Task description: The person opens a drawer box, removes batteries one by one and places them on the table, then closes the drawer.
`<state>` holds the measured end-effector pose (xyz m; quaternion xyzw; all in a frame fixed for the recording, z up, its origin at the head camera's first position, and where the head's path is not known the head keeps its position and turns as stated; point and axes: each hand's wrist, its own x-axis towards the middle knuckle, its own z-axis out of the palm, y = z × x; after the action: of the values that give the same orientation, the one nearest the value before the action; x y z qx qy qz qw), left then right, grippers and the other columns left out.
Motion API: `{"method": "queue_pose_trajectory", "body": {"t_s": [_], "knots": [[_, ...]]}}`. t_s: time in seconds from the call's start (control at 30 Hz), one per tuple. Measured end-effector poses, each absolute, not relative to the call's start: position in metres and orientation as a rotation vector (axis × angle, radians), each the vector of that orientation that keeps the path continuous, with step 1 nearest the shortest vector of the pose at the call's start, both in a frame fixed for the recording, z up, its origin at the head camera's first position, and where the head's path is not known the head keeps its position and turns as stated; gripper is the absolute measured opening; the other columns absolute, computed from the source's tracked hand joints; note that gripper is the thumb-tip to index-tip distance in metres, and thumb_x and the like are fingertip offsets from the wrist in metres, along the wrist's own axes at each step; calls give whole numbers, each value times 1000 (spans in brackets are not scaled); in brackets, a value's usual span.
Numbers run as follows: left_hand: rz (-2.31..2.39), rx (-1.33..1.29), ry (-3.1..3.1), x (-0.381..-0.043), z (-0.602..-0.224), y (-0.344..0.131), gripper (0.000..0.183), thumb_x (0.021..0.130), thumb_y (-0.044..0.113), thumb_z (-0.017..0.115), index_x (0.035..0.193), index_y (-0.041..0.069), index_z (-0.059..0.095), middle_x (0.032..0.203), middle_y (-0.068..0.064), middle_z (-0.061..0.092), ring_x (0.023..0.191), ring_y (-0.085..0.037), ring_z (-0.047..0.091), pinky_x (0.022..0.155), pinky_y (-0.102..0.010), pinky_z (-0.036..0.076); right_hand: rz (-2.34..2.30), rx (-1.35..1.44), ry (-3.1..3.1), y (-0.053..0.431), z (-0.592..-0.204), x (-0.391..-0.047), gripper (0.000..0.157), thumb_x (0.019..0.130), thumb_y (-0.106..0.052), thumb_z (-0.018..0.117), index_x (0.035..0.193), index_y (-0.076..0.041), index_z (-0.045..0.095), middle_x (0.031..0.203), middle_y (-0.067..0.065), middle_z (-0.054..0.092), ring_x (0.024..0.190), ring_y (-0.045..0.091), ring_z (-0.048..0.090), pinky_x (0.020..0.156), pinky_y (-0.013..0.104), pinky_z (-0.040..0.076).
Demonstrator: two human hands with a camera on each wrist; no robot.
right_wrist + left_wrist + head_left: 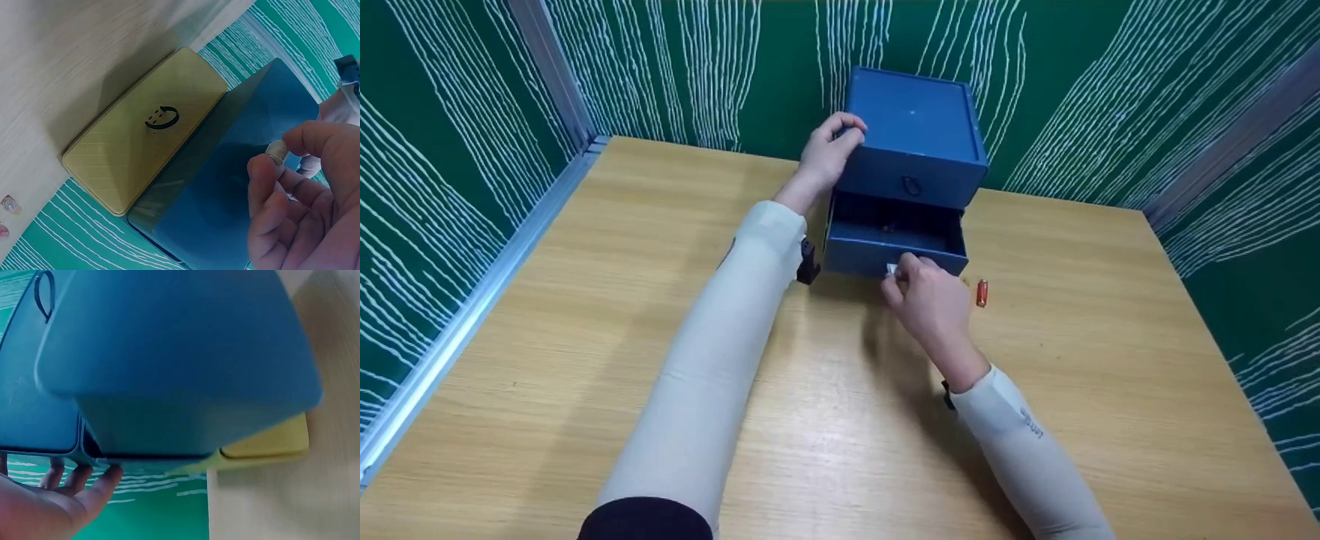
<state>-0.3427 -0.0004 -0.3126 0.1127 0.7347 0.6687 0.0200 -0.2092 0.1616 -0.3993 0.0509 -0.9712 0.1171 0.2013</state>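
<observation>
A blue drawer box [913, 112] stands near the back wall, its middle drawer [885, 255] pulled out. My left hand [829, 150] touches the box's upper left side; in the left wrist view its fingertips [109, 478] rest along that side. Just in front of the open drawer is my right hand [934, 300]. Between thumb and finger it pinches a small whitish cylindrical piece [277, 151], whose exact kind I cannot tell. The drawer's pull is hidden behind this hand. A red battery [982, 293] lies on the table to the right.
Below the open drawer sits a closed yellow drawer [143, 132] with a dark loop handle [163, 118]. The top drawer [877, 176] is closed. Green walls [660, 67] with white lines surround the wooden table [607, 300] at the back and sides.
</observation>
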Motion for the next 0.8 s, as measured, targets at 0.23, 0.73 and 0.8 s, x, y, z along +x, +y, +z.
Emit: {"method": "queue_pose_trajectory", "body": {"t_s": [0.23,0.73,0.8], "knots": [[1898,306,2342,-351,-312,-1,17,91,27,41,104,23,52,114,7,45,102,-10,41,84,-25,34,310,157,-2739,158,-399,-196,20,80,-34,53,77,-15,58,56,-1,45,46,16,42,40,27,30],[1702,315,2471,-351,-306,1,19,93,32,35,104,27,50,114,11,46,100,-8,41,85,-24,33,297,150,-2676,155,-403,-193,17,78,-30,54,72,-15,56,58,0,48,47,17,44,40,27,29],[1747,315,2451,-351,-309,1,19,92,32,36,103,26,51,113,10,46,101,-8,41,86,-25,33,298,150,-2675,153,-404,-189,17,78,-30,54,73,-15,57,58,0,48,46,17,43,39,27,28]]}}
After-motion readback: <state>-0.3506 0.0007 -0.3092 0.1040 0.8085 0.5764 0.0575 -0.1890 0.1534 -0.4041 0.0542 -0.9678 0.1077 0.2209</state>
